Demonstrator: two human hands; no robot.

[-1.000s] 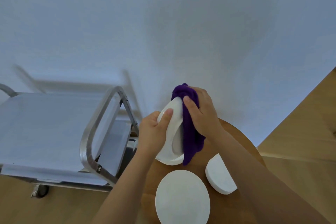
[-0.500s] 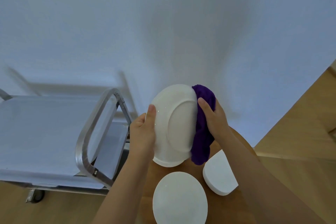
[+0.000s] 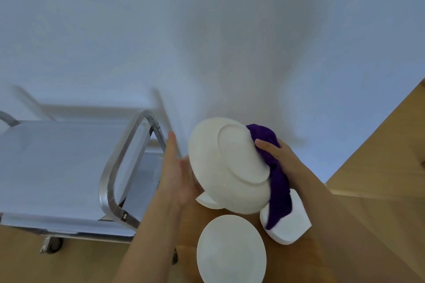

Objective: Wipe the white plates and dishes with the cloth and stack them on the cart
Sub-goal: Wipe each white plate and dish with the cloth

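Observation:
I hold a white plate (image 3: 230, 163) tilted above the table, its underside facing me. My left hand (image 3: 178, 174) supports the plate's left rim with the palm, the thumb straight and off the plate; its fingers are hidden behind the plate. My right hand (image 3: 284, 159) grips a purple cloth (image 3: 277, 181) pressed against the plate's right edge, and the cloth's tail hangs down. On the wooden table (image 3: 333, 248) lie a round white plate (image 3: 231, 250), a white dish (image 3: 291, 230) under the hanging cloth, and another white dish (image 3: 208, 201) mostly hidden by the held plate.
A metal cart stands at the left, with a steel handle rail (image 3: 115, 167), a flat pale top shelf (image 3: 57, 163) and a caster wheel (image 3: 54, 244). A white wall fills the background. Wooden floor shows at the right.
The plate has turned and tilted so more of its underside faces me. My left thumb came off the rim and the palm now supports the edge. The cloth slid along the right rim.

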